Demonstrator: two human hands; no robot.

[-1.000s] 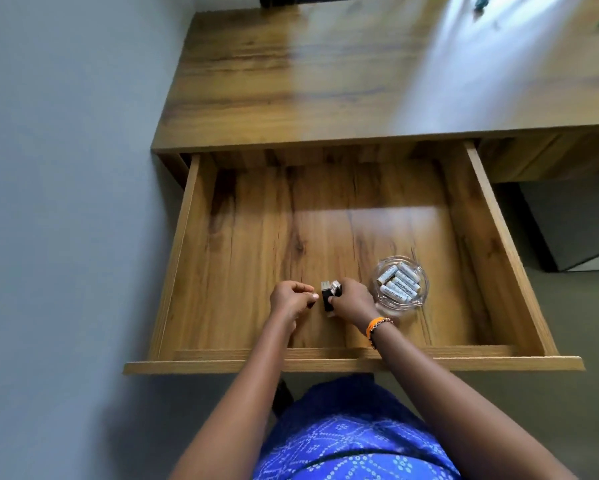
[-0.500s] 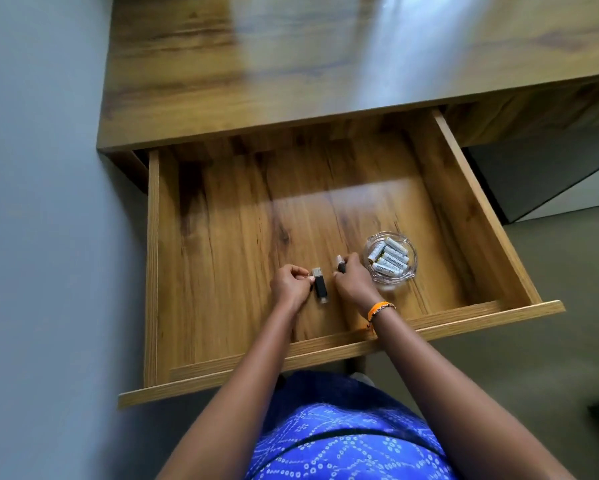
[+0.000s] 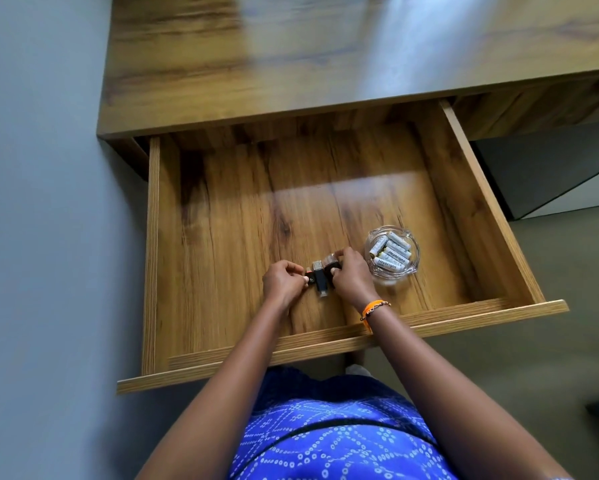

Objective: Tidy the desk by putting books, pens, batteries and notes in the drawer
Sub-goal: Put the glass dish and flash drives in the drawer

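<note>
Drawer (image 3: 471,188) stands pulled out below the worktop (image 3: 291,64). Lower centre of the frame: both hands now meet over a cluster of small dark sticks (image 3: 320,277) on the drawer floor; half a second ago one stick lay alone between them. Left hand (image 3: 284,282) fingers curl and pinch the cluster's left end; right hand (image 3: 351,277) fingers grip its right end. Batteries (image 3: 391,254) stay in the glass dish (image 3: 414,252), just right of the right hand.
</note>
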